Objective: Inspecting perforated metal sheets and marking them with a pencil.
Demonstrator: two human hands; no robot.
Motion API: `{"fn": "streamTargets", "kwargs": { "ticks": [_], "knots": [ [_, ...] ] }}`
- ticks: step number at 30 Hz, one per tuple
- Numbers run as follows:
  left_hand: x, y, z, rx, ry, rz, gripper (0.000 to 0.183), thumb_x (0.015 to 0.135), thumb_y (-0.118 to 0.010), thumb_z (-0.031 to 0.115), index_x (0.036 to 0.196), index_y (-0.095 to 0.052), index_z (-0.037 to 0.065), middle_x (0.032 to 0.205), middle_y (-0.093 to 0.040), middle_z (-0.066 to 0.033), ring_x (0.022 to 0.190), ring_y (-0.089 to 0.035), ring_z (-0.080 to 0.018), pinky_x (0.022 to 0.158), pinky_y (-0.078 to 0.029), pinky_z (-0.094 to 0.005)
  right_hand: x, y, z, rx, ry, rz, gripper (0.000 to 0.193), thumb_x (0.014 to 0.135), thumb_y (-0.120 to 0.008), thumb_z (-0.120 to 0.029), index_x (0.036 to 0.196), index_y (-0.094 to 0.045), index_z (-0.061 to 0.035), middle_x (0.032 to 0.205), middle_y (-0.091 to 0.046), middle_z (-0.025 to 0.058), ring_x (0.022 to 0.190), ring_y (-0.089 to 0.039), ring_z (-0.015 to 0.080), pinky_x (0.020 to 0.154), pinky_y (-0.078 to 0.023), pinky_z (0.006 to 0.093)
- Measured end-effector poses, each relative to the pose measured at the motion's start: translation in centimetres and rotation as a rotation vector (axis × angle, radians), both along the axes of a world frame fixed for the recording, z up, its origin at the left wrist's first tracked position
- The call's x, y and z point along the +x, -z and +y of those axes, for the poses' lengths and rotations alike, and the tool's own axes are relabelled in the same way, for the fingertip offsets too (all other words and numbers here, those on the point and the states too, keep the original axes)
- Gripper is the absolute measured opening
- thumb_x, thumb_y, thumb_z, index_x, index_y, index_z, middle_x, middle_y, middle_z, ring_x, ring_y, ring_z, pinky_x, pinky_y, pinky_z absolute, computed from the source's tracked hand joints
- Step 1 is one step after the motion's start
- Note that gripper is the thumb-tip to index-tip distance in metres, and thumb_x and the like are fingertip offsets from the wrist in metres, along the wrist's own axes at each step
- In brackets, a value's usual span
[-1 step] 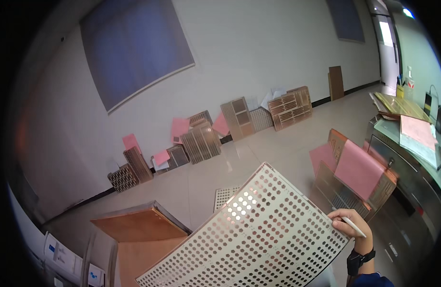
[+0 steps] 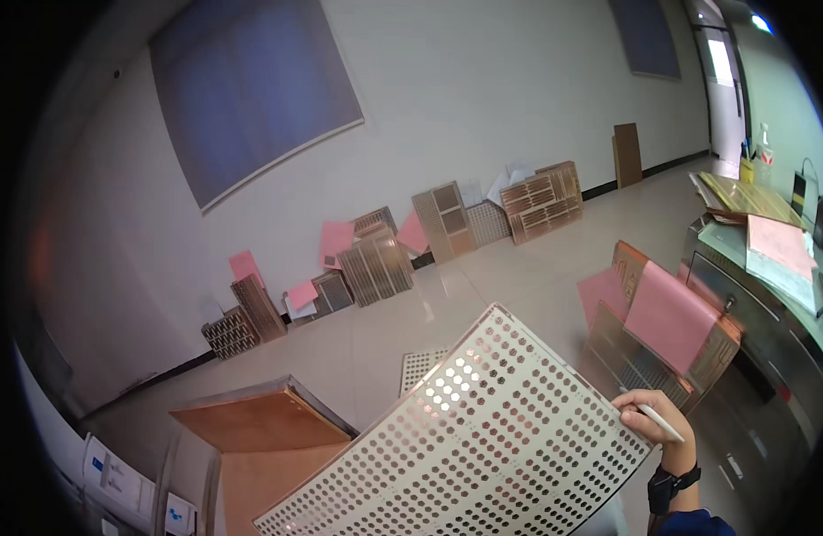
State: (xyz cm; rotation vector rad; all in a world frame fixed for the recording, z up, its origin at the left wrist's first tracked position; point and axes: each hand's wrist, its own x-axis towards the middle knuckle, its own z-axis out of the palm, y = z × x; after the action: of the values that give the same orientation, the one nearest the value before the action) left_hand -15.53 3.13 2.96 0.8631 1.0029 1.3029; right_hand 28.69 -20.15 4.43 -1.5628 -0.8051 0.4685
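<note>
A large pale panel (image 2: 518,447) with rows of small dark pentagon-like shapes, likely a circuit board panel, fills the lower middle, tilted on a slant. Its right edge is gripped by my right hand (image 2: 660,424), the fingers closed at the rim. Between the same fingers sits a slim white pen (image 2: 661,423), pointing down to the right. A black band is on the right wrist. Light glints off some of the shapes near the panel's upper left. My left hand does not show.
Left of the panel stands an orange-brown box-like stand (image 2: 250,415). Stacked patterned panels (image 2: 375,268) with pink sheets lean along the wall. At right, more panels under a pink sheet (image 2: 668,314) stand beside a metal cabinet (image 2: 737,286) carrying boards, a bottle and a pen cup.
</note>
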Motion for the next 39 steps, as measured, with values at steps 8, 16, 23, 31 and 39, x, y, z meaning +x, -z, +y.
{"fn": "streamTargets", "kwargs": {
  "ticks": [8, 16, 23, 31, 39],
  "knots": [
    [-8.4, 8.9, 5.6, 0.577, -0.220, 0.553, 0.052, 0.092, -0.059, 0.019, 0.138, -0.039, 0.004, 0.143, -0.031, -0.0148, 0.124, -0.039, -0.0306, 0.104, -0.034, -0.0361, -0.2, -1.3, 3.1, 0.143, 0.199, -0.126, 0.016, 0.089, -0.063, -0.018, 0.092, -0.058, -0.0028, 0.083, -0.057, -0.0011, 0.076, -0.050, 0.0068, 0.070, -0.040, 0.0211],
    [-6.5, 10.2, 8.0, 0.481, 0.010, 0.361, 0.052, 0.094, -0.053, 0.023, 0.139, -0.037, 0.003, 0.142, -0.034, -0.0144, 0.124, -0.039, -0.0299, 0.105, -0.034, -0.0383, 3.6, 5.7, 7.0, 0.927, -0.348, 0.399, 0.039, 0.095, -0.051, -0.022, 0.125, -0.044, 0.0024, 0.123, -0.054, 0.0185, 0.115, -0.056, 0.0197, 0.095, -0.050, 0.0327],
    [-1.1, 9.7, 9.5, 0.374, 0.234, 0.086, 0.052, 0.095, -0.048, 0.027, 0.139, -0.035, 0.002, 0.142, -0.036, -0.0141, 0.125, -0.040, -0.0293, 0.105, -0.033, -0.0405, -2.3, -1.2, 5.8, 0.718, 0.159, 0.656, 0.052, 0.097, -0.046, -0.028, 0.138, -0.034, 0.0025, 0.134, -0.047, 0.0146, 0.115, -0.054, 0.0192, 0.101, -0.043, 0.0333],
    [4.3, 6.3, 6.8, 0.275, 0.351, -0.217, 0.054, 0.096, -0.043, 0.032, 0.139, -0.033, 0.001, 0.141, -0.038, -0.0137, 0.127, -0.041, -0.0286, 0.106, -0.033, -0.0430, 0.4, 5.8, 7.1, 0.370, -0.187, 0.704, 0.047, 0.090, -0.052, -0.018, 0.131, -0.044, 0.0043, 0.120, -0.059, 0.0146, 0.102, -0.062, 0.0175, 0.087, -0.050, 0.0284],
    [11.1, 2.3, 1.7, 0.101, 0.463, -0.748, 0.058, 0.098, -0.037, 0.037, 0.142, -0.026, 0.000, 0.143, -0.036, -0.0131, 0.130, -0.038, -0.0271, 0.110, -0.028, -0.0461, -6.2, 6.4, 14.2, 0.651, -0.122, 0.982, 0.046, 0.094, -0.048, -0.014, 0.137, -0.035, -0.0046, 0.128, -0.053, 0.0123, 0.114, -0.055, 0.0220, 0.095, -0.047, 0.0360]
  ]
}}
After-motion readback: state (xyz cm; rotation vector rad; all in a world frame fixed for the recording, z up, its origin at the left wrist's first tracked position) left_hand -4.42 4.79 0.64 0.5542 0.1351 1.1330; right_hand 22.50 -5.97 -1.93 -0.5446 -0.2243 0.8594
